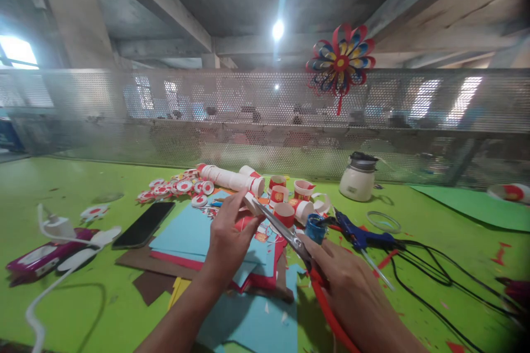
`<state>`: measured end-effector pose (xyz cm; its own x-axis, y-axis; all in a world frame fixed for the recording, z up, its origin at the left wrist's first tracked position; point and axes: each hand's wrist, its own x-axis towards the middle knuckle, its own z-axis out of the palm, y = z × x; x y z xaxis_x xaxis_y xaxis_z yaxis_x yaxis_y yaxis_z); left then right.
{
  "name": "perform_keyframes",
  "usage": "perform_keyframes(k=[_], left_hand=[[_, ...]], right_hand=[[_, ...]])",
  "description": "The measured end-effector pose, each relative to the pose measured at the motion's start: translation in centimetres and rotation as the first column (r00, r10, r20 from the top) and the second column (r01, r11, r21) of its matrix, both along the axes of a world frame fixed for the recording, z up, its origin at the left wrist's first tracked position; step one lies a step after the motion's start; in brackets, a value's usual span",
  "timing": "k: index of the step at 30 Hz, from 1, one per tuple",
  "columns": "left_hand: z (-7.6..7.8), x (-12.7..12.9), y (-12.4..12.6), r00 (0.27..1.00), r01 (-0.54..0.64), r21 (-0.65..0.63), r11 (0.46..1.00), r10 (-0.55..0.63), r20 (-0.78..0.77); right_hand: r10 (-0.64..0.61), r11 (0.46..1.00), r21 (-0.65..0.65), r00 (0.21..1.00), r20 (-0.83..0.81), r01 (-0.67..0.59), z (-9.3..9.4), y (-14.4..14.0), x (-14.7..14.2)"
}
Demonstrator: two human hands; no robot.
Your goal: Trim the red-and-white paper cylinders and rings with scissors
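My left hand [227,240] is closed on a small white and red paper cup piece [250,203], pinched between thumb and fingers above the stacked paper. My right hand [345,281] grips a pair of scissors [286,227] with red handles. The scissor blades point up and to the left, and their tips meet the paper cup piece. Whether the blades are apart there is too small to tell. Light blue paper sheets [184,231] lie beneath my hands. Several red and white paper cups [304,189] stand just beyond the scissors.
A row of nested cups [232,177] lies behind, beside a pile of red and white discs [165,190]. On the left are a phone [143,225] and a purple power strip [45,256]. A blue glue gun [360,234], its cable and a white jug [358,179] are on the right.
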<state>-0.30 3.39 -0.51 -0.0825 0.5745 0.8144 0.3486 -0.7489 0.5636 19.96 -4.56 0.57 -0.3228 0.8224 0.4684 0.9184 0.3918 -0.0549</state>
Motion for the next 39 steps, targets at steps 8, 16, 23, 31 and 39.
perform_keyframes(k=[8, 16, 23, 31, 39], left_hand=[[0.05, 0.00, 0.07, 1.000, 0.015, 0.021, 1.000, -0.015, -0.006], [0.14, -0.24, 0.20, 0.999, -0.009, 0.043, 0.999, 0.010, -0.036], [-0.12, -0.37, 0.40, 0.996, -0.060, 0.073, 0.995, 0.065, -0.068], [-0.31, -0.17, 0.34, 0.991, -0.103, 0.087, 0.991, 0.110, -0.079], [-0.18, -0.13, 0.12, 0.992, -0.101, 0.078, 0.992, 0.106, -0.070]], right_hand=[[-0.021, 1.000, -0.009, 1.000, 0.017, 0.021, -0.07, 0.04, -0.07], [-0.036, 0.999, -0.003, 0.999, 0.037, 0.036, -0.06, 0.24, -0.07], [-0.020, 0.999, -0.035, 1.000, -0.019, 0.019, 0.01, 0.31, -0.22], [-0.028, 1.000, 0.002, 1.000, -0.010, 0.028, -0.41, 0.02, -0.19], [-0.014, 1.000, -0.019, 0.999, -0.033, 0.014, -0.48, 0.01, -0.49]])
